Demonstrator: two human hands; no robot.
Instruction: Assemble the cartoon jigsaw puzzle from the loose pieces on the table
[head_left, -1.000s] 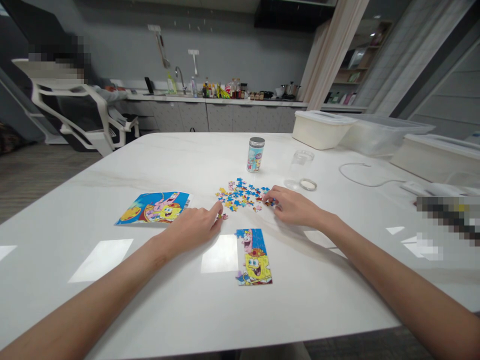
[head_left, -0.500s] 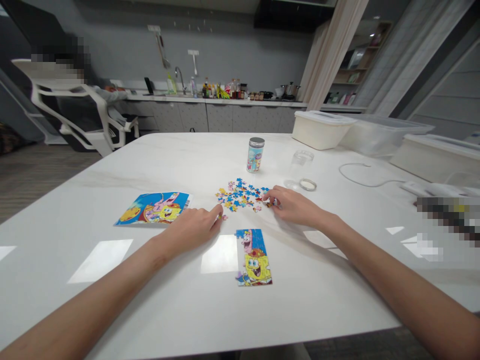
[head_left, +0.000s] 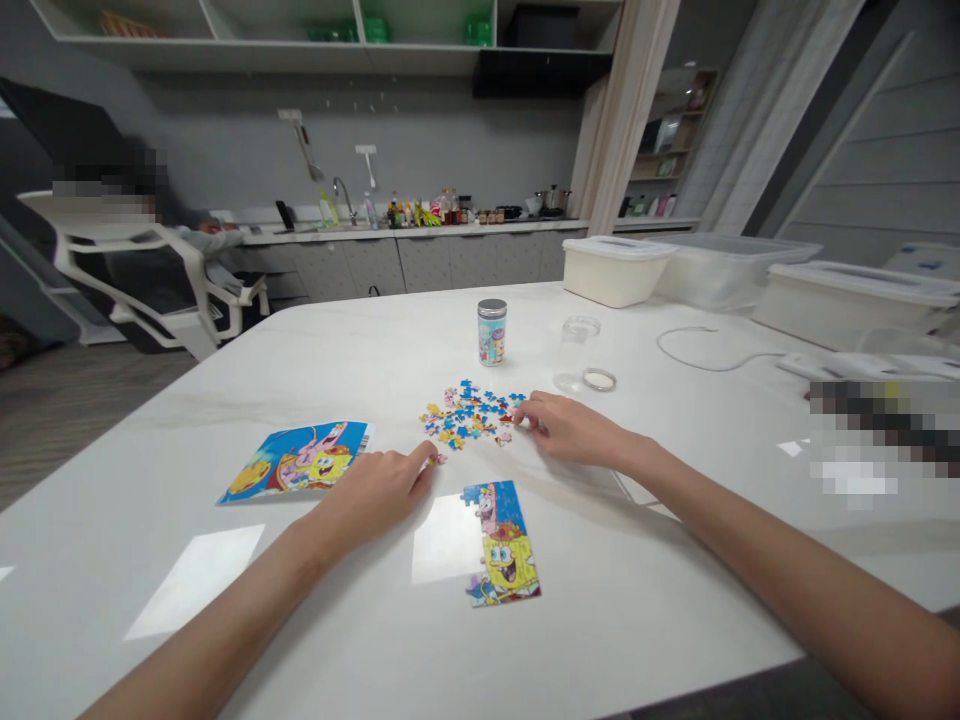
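My left hand (head_left: 394, 482) rests on the table with its fingers curled, the tips closed on a small pink-and-yellow puzzle piece (head_left: 440, 460). At the right edge of a pile of loose puzzle pieces (head_left: 469, 420) is my right hand (head_left: 562, 425), its fingers bent and pinched together; what they hold is hidden. Nearer to me lies a joined section of the jigsaw (head_left: 506, 550), showing a yellow square cartoon character and a pink one on blue, with a stepped left edge. A printed picture sheet (head_left: 300, 460) with a similar scene lies beyond my left forearm.
Behind the pile stands a cartoon-printed tin (head_left: 492, 335) with a silver lid. To its right are a clear jar (head_left: 580, 345) and a ring-shaped lid (head_left: 600, 380). Storage boxes (head_left: 616, 272) and a white cable (head_left: 690, 360) occupy the right side. A person sits in a chair (head_left: 135, 260) far left.
The camera has tilted up, so the table sits lower in view. My right hand has shifted slightly off the pile's right-hand pieces. My left hand stays by the same piece.
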